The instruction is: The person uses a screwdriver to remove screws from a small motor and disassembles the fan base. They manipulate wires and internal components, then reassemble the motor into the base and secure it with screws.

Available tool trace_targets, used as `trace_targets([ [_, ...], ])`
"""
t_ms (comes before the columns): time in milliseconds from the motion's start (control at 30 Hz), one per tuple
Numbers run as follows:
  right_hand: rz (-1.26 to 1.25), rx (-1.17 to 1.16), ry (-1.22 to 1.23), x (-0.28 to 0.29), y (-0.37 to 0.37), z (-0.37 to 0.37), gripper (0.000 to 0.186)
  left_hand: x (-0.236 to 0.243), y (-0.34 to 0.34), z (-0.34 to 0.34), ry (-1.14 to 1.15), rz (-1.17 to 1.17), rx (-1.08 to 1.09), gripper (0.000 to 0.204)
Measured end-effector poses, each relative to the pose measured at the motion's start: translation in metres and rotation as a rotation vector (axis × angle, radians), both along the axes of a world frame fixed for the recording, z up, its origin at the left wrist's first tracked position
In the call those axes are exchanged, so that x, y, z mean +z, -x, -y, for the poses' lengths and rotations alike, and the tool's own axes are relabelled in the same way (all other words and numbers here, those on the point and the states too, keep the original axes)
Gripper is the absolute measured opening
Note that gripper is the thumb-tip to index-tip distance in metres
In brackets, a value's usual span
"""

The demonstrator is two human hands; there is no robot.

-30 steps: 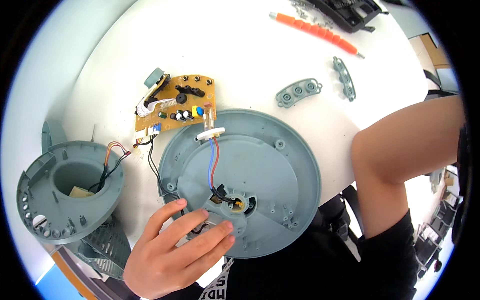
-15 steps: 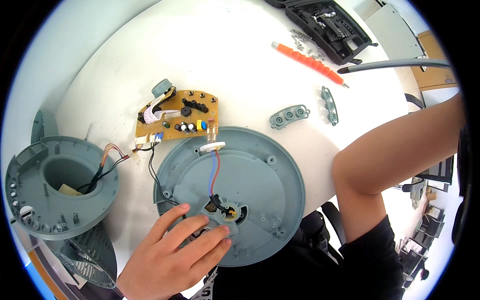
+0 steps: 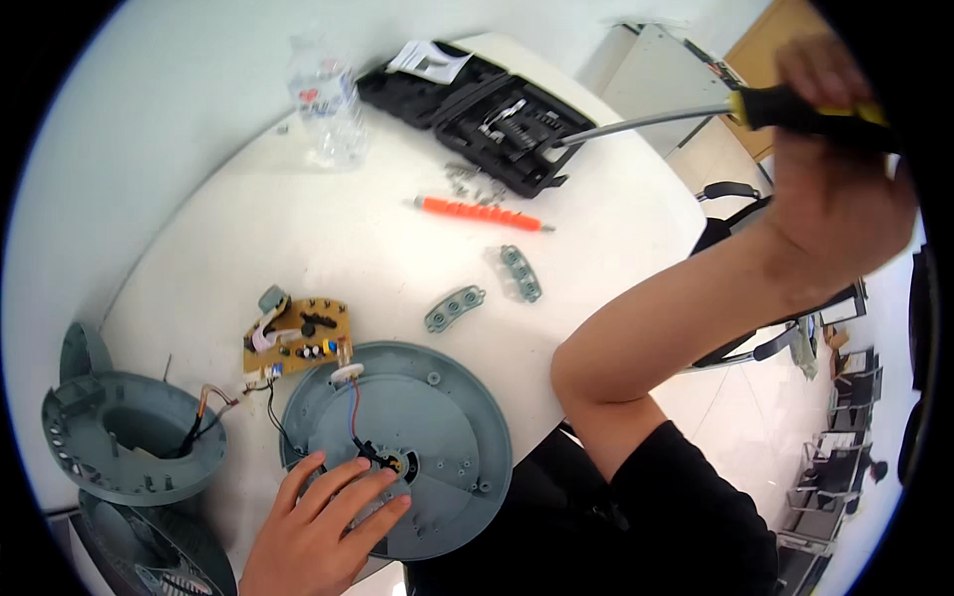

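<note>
The left hand (image 3: 323, 517) lies flat, fingers spread, on the near edge of the grey disc (image 3: 397, 447), gripping nothing, only pressing it to the worktop (image 3: 298, 228). The right hand (image 3: 835, 189) is raised far to the right of the disc and closed around the black and yellow handle of a screwdriver (image 3: 696, 114), whose long shaft points left toward the tool case (image 3: 477, 114). The disc sits at the near edge of the worktop; red and blue wires run from its centre hub (image 3: 393, 462) up to a tan circuit board (image 3: 296, 338) just beyond its rim, and dark wires lead on to a grey housing (image 3: 119, 437) to its left. To work well on the disc, the flat hand should probably keep steady weight beside the hub, fingers clear of the wires, and the tool tip should meet a screw squarely before turning; which screw heads remain in the disc is too small to tell. Beyond the disc lie two grey button strips (image 3: 455, 308), then an orange-handled tool (image 3: 477, 213) and some loose small parts. On the case's far end rests a folded white leaflet (image 3: 429, 60) with dark print, and left of the case stands a clear bottle (image 3: 328, 99) with a white and red label band.
</note>
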State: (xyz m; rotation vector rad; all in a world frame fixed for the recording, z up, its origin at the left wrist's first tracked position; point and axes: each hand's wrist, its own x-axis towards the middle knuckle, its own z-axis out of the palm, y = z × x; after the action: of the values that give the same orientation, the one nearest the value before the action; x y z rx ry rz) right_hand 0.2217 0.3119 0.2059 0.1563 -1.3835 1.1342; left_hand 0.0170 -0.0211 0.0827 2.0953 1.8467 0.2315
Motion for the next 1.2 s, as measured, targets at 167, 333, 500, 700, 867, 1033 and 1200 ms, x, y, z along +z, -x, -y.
trace_targets([
  [167,-0.088,-0.019,0.188,-0.010,0.017,-0.007,0.023,0.027,-0.004,0.009,-0.187,-0.001,-0.013,0.037],
  [333,0.064,-0.055,0.298,-0.040,0.036,-0.067,0.032,0.017,-0.003,0.041,-0.626,0.112,0.066,0.027],
  [500,0.057,-0.048,0.509,-0.065,0.065,-0.098,0.023,-0.013,-0.018,0.080,-0.690,0.331,0.254,0.028],
  [700,0.255,-0.152,0.450,-0.087,0.089,-0.113,0.027,-0.048,-0.033,0.127,-0.533,0.453,0.520,0.030],
  [867,0.267,-0.220,0.556,-0.106,0.095,-0.132,0.027,-0.074,-0.046,0.145,-0.464,0.507,0.731,0.023],
  [1033,0.067,-0.054,0.589,-0.082,0.075,-0.130,0.028,-0.075,-0.046,0.138,-0.555,0.498,0.718,0.019],
  [1200,0.051,-0.045,0.482,-0.064,0.067,-0.103,0.029,-0.070,-0.034,0.129,-0.577,0.420,0.711,0.020],
])
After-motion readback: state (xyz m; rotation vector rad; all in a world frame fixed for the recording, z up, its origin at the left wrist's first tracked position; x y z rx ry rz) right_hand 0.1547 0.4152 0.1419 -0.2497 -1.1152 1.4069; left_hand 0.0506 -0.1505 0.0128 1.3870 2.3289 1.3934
